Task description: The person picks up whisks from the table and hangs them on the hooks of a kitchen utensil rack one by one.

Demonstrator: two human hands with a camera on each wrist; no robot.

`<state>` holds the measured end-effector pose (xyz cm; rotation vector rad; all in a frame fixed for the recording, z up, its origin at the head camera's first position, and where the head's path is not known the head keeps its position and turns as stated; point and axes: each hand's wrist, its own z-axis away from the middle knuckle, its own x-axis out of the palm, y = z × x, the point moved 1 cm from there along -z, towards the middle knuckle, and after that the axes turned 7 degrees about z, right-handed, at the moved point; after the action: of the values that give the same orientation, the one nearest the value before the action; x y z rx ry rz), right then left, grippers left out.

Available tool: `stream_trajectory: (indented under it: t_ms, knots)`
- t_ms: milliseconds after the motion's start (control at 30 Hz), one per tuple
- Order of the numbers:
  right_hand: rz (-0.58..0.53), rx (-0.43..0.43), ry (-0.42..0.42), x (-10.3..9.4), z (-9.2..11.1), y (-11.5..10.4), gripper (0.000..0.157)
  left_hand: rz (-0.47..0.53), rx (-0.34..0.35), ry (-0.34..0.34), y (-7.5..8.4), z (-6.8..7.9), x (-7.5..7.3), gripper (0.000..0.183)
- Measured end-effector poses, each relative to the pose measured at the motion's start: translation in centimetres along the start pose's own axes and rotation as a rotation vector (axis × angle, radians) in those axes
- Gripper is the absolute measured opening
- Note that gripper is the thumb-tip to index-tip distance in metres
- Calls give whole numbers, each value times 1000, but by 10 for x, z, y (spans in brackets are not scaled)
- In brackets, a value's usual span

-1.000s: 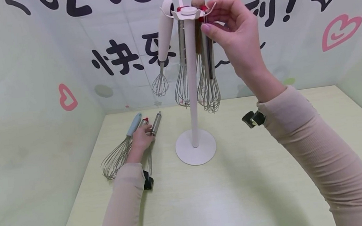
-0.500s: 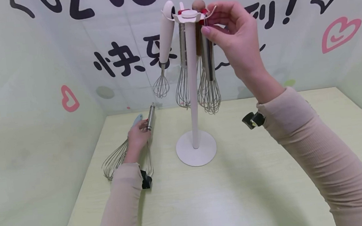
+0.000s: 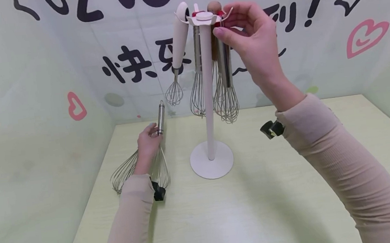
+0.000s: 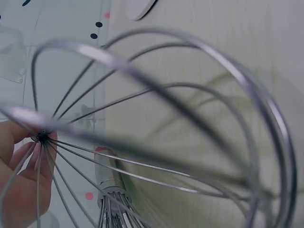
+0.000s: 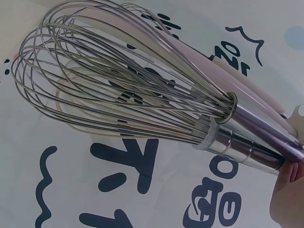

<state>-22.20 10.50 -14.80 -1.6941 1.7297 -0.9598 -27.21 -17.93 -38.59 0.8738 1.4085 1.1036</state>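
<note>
My left hand (image 3: 148,142) grips a steel-handled whisk (image 3: 161,117) at the neck, its handle tilted up off the table. In the left wrist view, this whisk's large wires (image 4: 97,53) spread in front of my fingers. My right hand (image 3: 259,37) is at the top of the white stand (image 3: 207,96), thumb and fingers pinching the handle top of a hanging steel whisk (image 3: 225,67). The right wrist view shows that whisk's polished handle (image 5: 266,126) beside other hanging whisks. A white-handled whisk (image 3: 180,40) and another steel whisk (image 3: 197,54) hang on the left hooks.
Under my left arm lies a large wire whisk (image 3: 125,174), its handle mostly hidden. Another steel whisk with a red end (image 4: 111,180) lies close by in the left wrist view. The stand's round base (image 3: 212,169) rests on the pale table (image 3: 226,217), with printed walls around.
My left hand has lifted the steel whisk, raising its handle end off the table. My right hand keeps its pinch at the stand's top, nearly still.
</note>
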Motion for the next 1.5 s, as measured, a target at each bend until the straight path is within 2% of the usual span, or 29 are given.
stream_trajectory:
  t_ms: [133, 333, 667, 1000, 1500]
  knots:
    - [23, -5, 12, 1, 1, -2, 28, 31, 19, 15, 3, 0, -1, 58]
    - [40, 18, 46, 5, 1, -6, 26, 89, 12, 29, 9, 2, -2, 58]
    - [71, 10, 68, 7, 2, -6, 22, 88, 39, 58, 19, 5, -4, 56]
    - [96, 15, 85, 6, 1, -8, 22, 227, 48, 84, 35, 11, -5, 55]
    - [127, 21, 120, 12, 5, -12, 22, 330, 122, 162, 57, 18, -10, 51]
